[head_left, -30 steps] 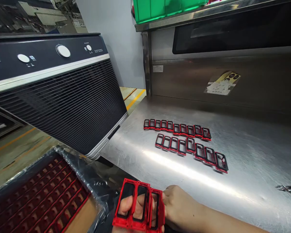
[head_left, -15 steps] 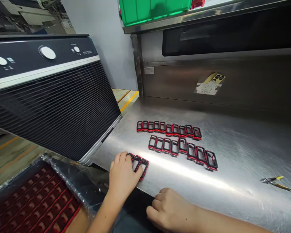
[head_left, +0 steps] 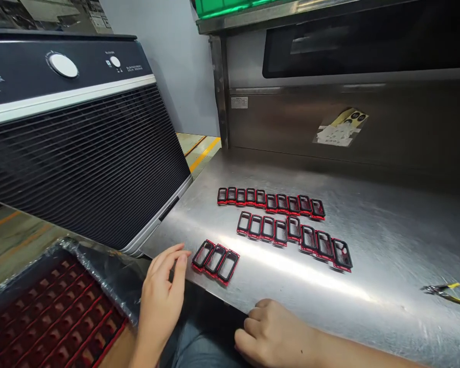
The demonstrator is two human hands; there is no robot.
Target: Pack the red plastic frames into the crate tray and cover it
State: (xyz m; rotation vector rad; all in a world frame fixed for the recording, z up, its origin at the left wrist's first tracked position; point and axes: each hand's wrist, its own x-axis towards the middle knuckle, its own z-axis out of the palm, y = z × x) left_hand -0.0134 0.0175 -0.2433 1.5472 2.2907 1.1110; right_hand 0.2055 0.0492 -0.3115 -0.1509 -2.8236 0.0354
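My left hand (head_left: pixel 164 289) is off the table's front edge at the left, fingers apart and holding nothing. Just right of its fingertips, three red-and-black frames (head_left: pixel 215 259) lie side by side on the metal table (head_left: pixel 368 225). My right hand (head_left: pixel 266 332) rests at the front edge with its fingers curled in; whatever it may hold is hidden. Beyond the three frames are a middle row of several frames (head_left: pixel 280 231) and a back row of several more (head_left: pixel 271 201), all lying flat.
Yellow-handled cutters (head_left: pixel 442 292) lie at the right of the table. At lower left, a plastic-lined box (head_left: pixel 71 250) holds many red parts. A black louvred machine (head_left: pixel 88 158) stands left. Overhead, a green bin (head_left: pixel 230 7) sits on a shelf.
My left hand has let go of the three frames and moved left, off them. My right hand looks nearly the same. The view has shifted slightly.
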